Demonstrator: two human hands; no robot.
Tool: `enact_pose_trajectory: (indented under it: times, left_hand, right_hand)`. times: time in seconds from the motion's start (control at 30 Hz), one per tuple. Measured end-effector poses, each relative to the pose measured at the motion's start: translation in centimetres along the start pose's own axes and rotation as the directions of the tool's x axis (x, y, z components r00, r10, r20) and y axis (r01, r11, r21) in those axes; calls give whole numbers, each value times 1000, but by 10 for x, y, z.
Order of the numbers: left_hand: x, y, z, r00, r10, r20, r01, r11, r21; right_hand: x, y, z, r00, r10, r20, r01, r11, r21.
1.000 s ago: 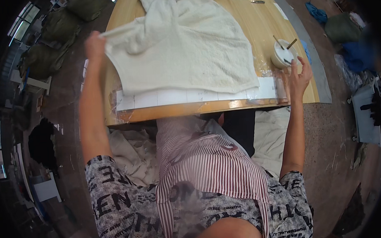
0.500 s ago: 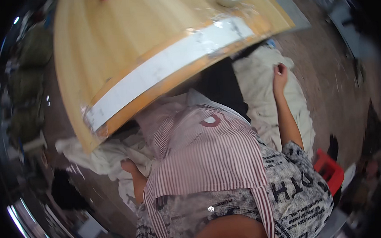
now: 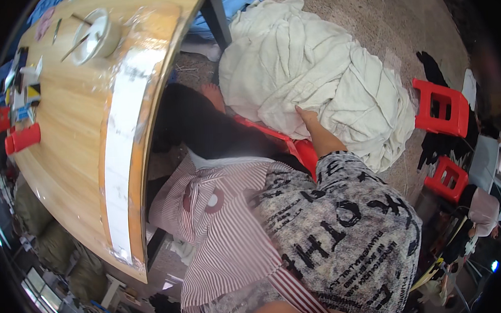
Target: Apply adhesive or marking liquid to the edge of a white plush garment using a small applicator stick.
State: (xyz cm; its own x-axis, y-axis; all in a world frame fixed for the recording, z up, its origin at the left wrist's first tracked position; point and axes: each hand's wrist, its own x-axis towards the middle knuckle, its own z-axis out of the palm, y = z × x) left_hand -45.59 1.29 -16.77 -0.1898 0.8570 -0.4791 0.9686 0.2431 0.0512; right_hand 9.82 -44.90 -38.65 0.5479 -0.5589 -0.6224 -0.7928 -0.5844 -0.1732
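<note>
A large heap of off-white cloth (image 3: 290, 58) lies on the floor to the right of the table, in loose folds. My right hand (image 3: 308, 118) reaches forward onto the near side of this heap and touches it. The thumb side shows, but the other fingers are lost among the folds, so their grip is hidden. My left hand is out of sight. A striped apron (image 3: 226, 237) hangs over my front and bulges toward the table edge.
The wooden table (image 3: 65, 183) stands at left, a white strip (image 3: 125, 123) taped along its edge. On it are a white bowl (image 3: 111, 42) with sticks and a red cylindrical thing (image 3: 24, 139). Red stools (image 3: 450, 129) stand at right. A dark table leg (image 3: 216, 22) rises beside the heap.
My view and body have turned right, bringing the cloth heap to the middle. My right hand, earlier above the cloth with fingers curled, is now against it. My left hand has left view.
</note>
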Motion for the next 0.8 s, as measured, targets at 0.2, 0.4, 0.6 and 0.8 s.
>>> enact_pose_trajectory:
  times: [0.2, 0.4, 0.6, 0.8]
  left_hand:
    - [-78, 104, -41, 905, 414, -95, -409, 788, -460]
    - [-225, 328, -82, 731, 682, 14, -558, 610, -562]
    - [-263, 459, -9, 518, 488, 702, 299, 666, -683]
    - [-254, 438, -47, 582, 648, 491, 17, 594, -804]
  right_hand:
    - [8, -61, 42, 900, -243, 363, -38, 784, 619]
    - [-156, -172, -40, 428, -705, 565, -530, 311, 789]
    - [-302, -191, -156, -482, -766, 426, -601, 643, 476]
    - [-352, -201, -195, -673, -660, 333, -471, 730, 496]
